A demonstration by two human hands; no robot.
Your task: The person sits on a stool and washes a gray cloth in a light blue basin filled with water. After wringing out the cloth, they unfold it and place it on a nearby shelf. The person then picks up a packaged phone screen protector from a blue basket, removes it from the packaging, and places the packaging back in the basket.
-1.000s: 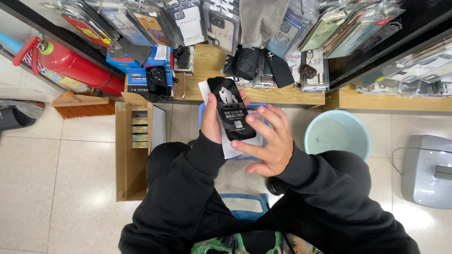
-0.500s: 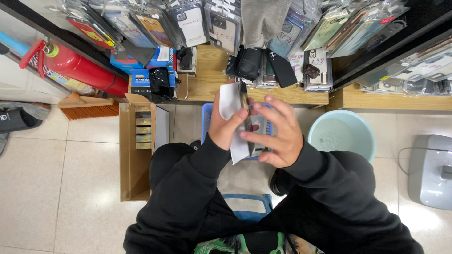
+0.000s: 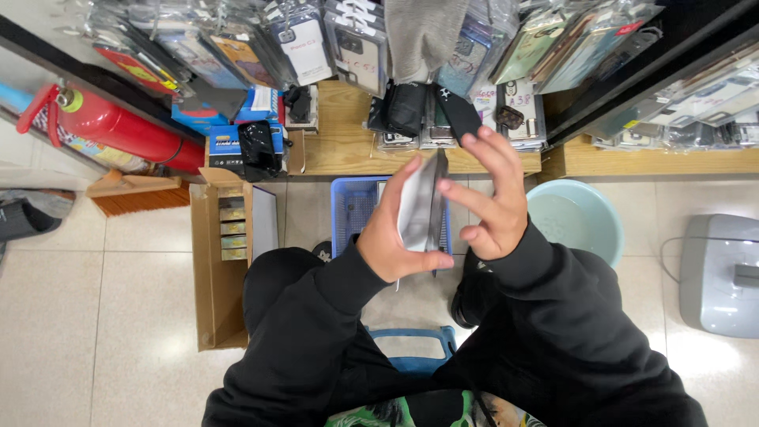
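Observation:
My left hand [image 3: 393, 237] grips a flat phone case in its clear packet with a white backing card [image 3: 419, 207], held on edge in front of me. My right hand [image 3: 490, 198] is beside it, fingers spread, with the thumb and a fingertip touching the packet's dark side. Both arms wear black sleeves. Below the hands a blue plastic basket [image 3: 354, 207] sits on the floor.
A wooden shelf [image 3: 340, 150] carries hanging packaged phone cases [image 3: 304, 43] and black pouches [image 3: 403, 107]. A red fire extinguisher [image 3: 118, 130] lies at left, an open cardboard box [image 3: 217, 261] beside my knee, a pale green bucket [image 3: 581, 217] at right, a grey device [image 3: 723, 273] far right.
The packet was face-up showing its dark case; it has been turned on edge, white card toward my left hand. My right hand's fingers have opened and lifted off it.

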